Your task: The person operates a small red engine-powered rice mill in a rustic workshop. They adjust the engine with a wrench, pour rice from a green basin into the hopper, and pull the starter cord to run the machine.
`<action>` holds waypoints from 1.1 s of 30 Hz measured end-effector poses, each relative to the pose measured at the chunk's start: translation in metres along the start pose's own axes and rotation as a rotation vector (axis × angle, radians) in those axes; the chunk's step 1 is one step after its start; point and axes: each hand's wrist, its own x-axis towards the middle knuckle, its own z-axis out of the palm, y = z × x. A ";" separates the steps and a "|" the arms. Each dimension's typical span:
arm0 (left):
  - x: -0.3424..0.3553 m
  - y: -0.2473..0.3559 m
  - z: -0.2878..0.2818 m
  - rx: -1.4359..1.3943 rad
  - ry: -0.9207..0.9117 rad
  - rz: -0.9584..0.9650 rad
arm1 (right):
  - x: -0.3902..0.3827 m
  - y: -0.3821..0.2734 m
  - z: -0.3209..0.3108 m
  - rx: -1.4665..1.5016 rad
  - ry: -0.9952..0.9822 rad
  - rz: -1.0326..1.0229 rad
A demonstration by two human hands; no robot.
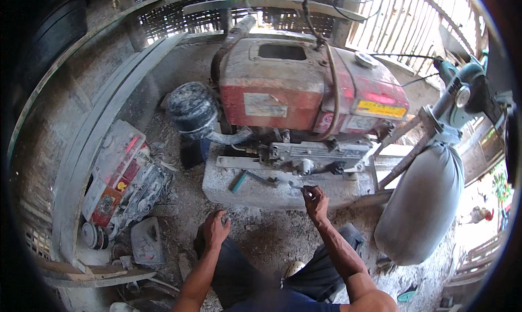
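A worn red diesel engine (272, 97) sits in front of me on a dusty concrete block (250, 195). My right hand (316, 206) is closed in a pinch at the block's front edge, below the engine's grey metal side housing (321, 155). Between its fingertips is a thin, pale metal piece (296, 187), too small to name. A tool with a teal handle (238, 182) lies on the block, left of that hand. Over my left knee, my left hand (217, 229) has its fingers curled in; something small and greyish may be in them, but I cannot make it out.
A black round air filter (191, 110) juts from the engine's left. Further left stand a second, dirty red engine (117, 176) and a clear plastic container (147, 241). On the right, a full grey sack (424, 203) hangs below a green machine (467, 89).
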 end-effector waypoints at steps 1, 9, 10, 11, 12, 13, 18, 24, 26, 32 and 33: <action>0.004 0.001 0.005 0.024 -0.010 -0.024 | -0.001 -0.015 -0.009 0.063 0.017 -0.014; 0.016 0.005 0.031 -0.019 0.039 0.110 | -0.001 -0.115 0.013 0.911 -0.016 0.322; 0.016 0.005 0.032 -0.008 0.044 0.120 | -0.001 -0.125 0.023 0.994 -0.006 0.285; 0.016 0.004 0.033 0.006 0.071 0.138 | 0.001 -0.132 0.031 0.972 -0.033 0.350; 0.016 0.003 0.033 0.008 0.068 0.153 | 0.004 -0.139 0.039 1.089 -0.022 0.436; 0.015 0.002 0.034 0.015 0.081 0.174 | 0.008 -0.145 0.047 1.169 0.026 0.588; 0.015 -0.008 0.036 0.008 0.102 0.193 | 0.028 -0.168 0.084 1.628 0.032 0.530; 0.012 -0.012 0.029 0.060 0.026 0.044 | 0.044 -0.213 0.098 1.982 0.192 0.783; 0.010 -0.010 0.024 0.074 0.036 0.052 | 0.054 -0.232 0.098 2.104 0.286 0.705; 0.012 -0.005 0.014 0.126 -0.019 -0.014 | 0.089 -0.259 0.115 2.292 0.556 0.579; 0.013 -0.005 0.014 0.123 -0.001 0.021 | 0.093 -0.258 0.121 2.230 0.600 0.612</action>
